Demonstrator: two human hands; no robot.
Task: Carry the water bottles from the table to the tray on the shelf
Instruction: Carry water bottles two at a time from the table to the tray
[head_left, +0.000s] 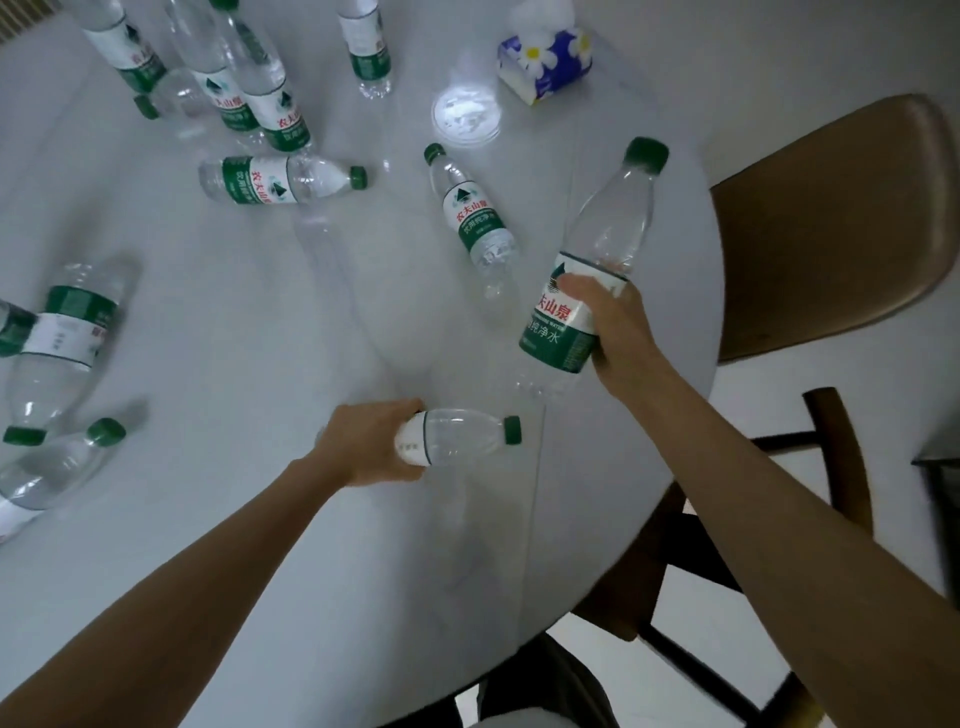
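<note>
Several clear water bottles with green caps and green-white labels are on the round white table (260, 545). My right hand (618, 327) grips one bottle (597, 249) around its label, held upright and tilted near the table's right edge. My left hand (371, 441) grips a second bottle (462, 435) lying on its side with the cap pointing right. Two more bottles lie flat in the middle (283, 179) (470, 208). Others stand at the back left (260, 83) and lie at the left edge (57, 343). No tray or shelf is in view.
A blue tissue pack with white flowers (545, 60) sits at the back, with a round clear lid (466, 115) beside it. A brown chair (831, 223) stands close to the table's right edge. Dark wooden chair legs (836, 452) show below it.
</note>
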